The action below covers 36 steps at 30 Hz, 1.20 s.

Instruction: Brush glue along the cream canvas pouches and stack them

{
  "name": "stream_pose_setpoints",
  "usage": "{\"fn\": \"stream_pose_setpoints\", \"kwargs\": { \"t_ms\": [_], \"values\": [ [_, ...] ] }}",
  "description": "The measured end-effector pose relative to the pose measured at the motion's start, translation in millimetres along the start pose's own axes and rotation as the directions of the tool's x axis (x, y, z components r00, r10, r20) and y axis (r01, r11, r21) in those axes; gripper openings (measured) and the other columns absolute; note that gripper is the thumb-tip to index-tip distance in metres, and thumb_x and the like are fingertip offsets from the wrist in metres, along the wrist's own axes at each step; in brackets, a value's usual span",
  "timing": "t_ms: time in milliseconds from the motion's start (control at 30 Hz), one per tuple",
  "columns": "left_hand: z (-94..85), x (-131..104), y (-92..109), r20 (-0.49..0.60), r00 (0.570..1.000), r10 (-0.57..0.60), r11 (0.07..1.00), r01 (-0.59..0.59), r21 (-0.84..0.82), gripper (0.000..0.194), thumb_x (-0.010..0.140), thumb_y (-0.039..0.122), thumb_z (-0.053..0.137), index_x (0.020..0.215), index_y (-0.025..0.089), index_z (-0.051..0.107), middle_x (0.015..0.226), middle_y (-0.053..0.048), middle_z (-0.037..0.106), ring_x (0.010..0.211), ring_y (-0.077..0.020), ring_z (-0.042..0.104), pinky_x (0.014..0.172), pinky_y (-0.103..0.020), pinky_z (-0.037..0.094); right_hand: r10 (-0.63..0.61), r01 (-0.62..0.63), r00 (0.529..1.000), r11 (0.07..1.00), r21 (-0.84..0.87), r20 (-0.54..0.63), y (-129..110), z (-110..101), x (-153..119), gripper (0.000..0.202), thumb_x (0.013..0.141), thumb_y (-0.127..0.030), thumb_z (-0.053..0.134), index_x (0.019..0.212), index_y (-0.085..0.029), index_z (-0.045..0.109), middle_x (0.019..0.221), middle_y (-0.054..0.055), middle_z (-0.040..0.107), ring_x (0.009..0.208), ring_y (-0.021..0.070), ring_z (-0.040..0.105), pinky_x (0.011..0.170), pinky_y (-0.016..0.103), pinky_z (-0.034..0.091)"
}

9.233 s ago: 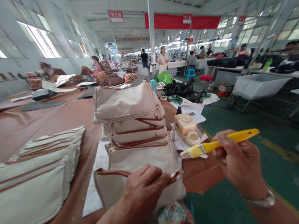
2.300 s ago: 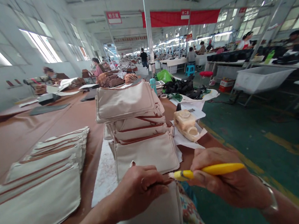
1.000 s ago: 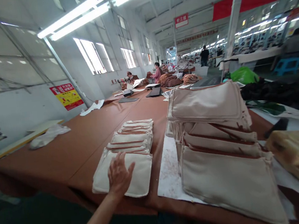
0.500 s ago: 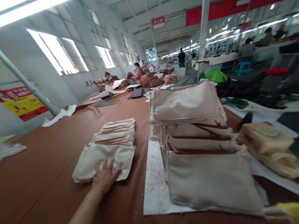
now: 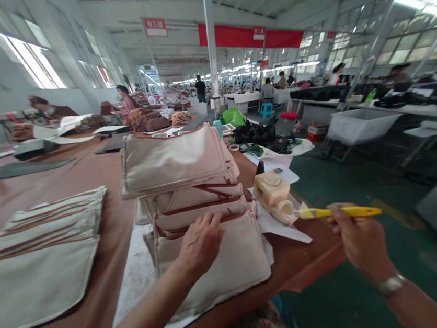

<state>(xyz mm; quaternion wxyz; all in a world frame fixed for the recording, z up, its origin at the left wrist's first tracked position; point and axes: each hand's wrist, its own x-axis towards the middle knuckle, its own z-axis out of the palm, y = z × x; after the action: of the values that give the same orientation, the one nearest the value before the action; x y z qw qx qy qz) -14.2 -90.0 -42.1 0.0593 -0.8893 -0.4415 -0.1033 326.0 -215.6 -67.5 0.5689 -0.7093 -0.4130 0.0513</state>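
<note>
lying under left hand (image 5: 203, 243): pouches (image 5: 235, 257); right hand (image 5: 359, 240) holds brush (image 5: 315, 213)

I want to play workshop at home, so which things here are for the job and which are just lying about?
Seem part of the job:
- brush, held in the right hand
- jug, by the bristles
- pouches, left hand at the stack's front

Seem just lying about:
- tape
- green bag
- blue stool
- white bin
</note>
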Motion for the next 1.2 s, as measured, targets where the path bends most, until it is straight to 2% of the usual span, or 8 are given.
{"fn": "stream_pose_setpoints", "kwargs": {
  "t_ms": [133, 367, 533, 667, 833, 967, 1133, 1200],
  "values": [
    [19.3, 27, 16, 0.094, 0.990, -0.106, 0.993, 0.100, 0.068, 0.018, 0.093, 0.032, 0.057, 0.103, 0.019, 0.065, 0.103, -0.011, 0.064, 0.097, -0.0279, 0.059, 0.079, -0.038, 0.045, -0.178, 0.215, 0.963, 0.961, -0.175, 0.201, 26, 31, 35, 0.045, 0.096, -0.058, 0.047, 0.096, -0.018, 0.068, 0.074, 0.007, 0.066, 0.062, 0.0233, 0.062, 0.059, 0.031, 0.046],
    [25.8, 30, 16, 0.030, 0.999, -0.037, 0.991, 0.033, 0.128, 0.013, 0.094, 0.029, 0.056, 0.095, 0.021, 0.066, 0.099, -0.009, 0.061, 0.092, -0.0260, 0.057, 0.075, -0.037, 0.042, -0.227, 0.326, 0.894, 0.921, -0.213, 0.388, 63, 77, 61, 0.038, 0.092, -0.051, 0.048, 0.093, -0.021, 0.070, 0.082, 0.006, 0.069, 0.073, 0.0250, 0.064, 0.067, 0.032, 0.045],
    [23.1, 12, 20, -0.092, 0.992, 0.088, 0.991, -0.078, 0.113, 0.015, 0.097, 0.025, 0.052, 0.091, 0.021, 0.065, 0.092, -0.006, 0.060, 0.088, -0.0231, 0.055, 0.078, -0.036, 0.041, -0.259, 0.352, 0.886, 0.915, -0.196, 0.384, 66, 64, 69, 0.042, 0.096, -0.054, 0.045, 0.095, -0.019, 0.069, 0.080, 0.007, 0.068, 0.071, 0.0253, 0.064, 0.065, 0.032, 0.045],
    [24.9, -11, 19, -0.215, 0.962, 0.170, 0.984, -0.153, 0.092, 0.019, 0.101, 0.025, 0.047, 0.092, 0.020, 0.063, 0.088, -0.005, 0.060, 0.083, -0.0200, 0.054, 0.078, -0.034, 0.041, -0.341, 0.421, 0.848, 0.898, -0.126, 0.406, 59, 49, 61, 0.037, 0.097, -0.051, 0.047, 0.099, -0.021, 0.068, 0.094, 0.007, 0.069, 0.082, 0.0248, 0.065, 0.074, 0.033, 0.047],
    [31.7, -24, 14, -0.225, 0.950, 0.216, 0.975, -0.200, 0.094, 0.017, 0.099, 0.021, 0.051, 0.112, 0.022, 0.062, 0.091, -0.004, 0.062, 0.081, -0.0187, 0.055, 0.075, -0.032, 0.042, -0.394, 0.472, 0.819, 0.876, -0.100, 0.418, 60, 44, 50, 0.030, 0.098, -0.045, 0.048, 0.100, -0.022, 0.066, 0.100, 0.007, 0.069, 0.088, 0.0250, 0.065, 0.081, 0.035, 0.048],
    [31.5, -22, 16, -0.206, 0.966, 0.153, 0.987, -0.140, 0.079, 0.013, 0.097, 0.021, 0.053, 0.097, 0.023, 0.066, 0.091, -0.004, 0.063, 0.083, -0.0192, 0.056, 0.075, -0.033, 0.043, -0.413, 0.498, 0.797, 0.862, -0.094, 0.440, 63, 44, 49, 0.028, 0.098, -0.043, 0.047, 0.101, -0.023, 0.067, 0.100, 0.007, 0.068, 0.088, 0.0248, 0.065, 0.080, 0.036, 0.049],
    [15.7, -27, 25, -0.372, 0.927, 0.041, 0.998, -0.058, -0.034, 0.013, 0.096, 0.022, 0.054, 0.089, 0.022, 0.065, 0.102, -0.007, 0.064, 0.099, -0.0231, 0.056, 0.090, -0.038, 0.045, -0.432, 0.520, 0.759, 0.853, -0.054, 0.486, 60, 38, 45, 0.026, 0.096, -0.042, 0.050, 0.101, -0.023, 0.069, 0.102, 0.006, 0.068, 0.091, 0.0249, 0.065, 0.080, 0.035, 0.050],
    [8.3, -27, 26, -0.370, 0.929, 0.017, 0.991, -0.064, -0.114, 0.013, 0.094, 0.018, 0.053, 0.084, 0.020, 0.062, 0.117, -0.010, 0.061, 0.111, -0.0251, 0.054, 0.098, -0.040, 0.044, -0.431, 0.513, 0.757, 0.857, -0.039, 0.492, 57, 34, 43, 0.026, 0.096, -0.042, 0.052, 0.100, -0.024, 0.070, 0.102, 0.006, 0.068, 0.093, 0.0250, 0.065, 0.083, 0.035, 0.050]
  ]
}}
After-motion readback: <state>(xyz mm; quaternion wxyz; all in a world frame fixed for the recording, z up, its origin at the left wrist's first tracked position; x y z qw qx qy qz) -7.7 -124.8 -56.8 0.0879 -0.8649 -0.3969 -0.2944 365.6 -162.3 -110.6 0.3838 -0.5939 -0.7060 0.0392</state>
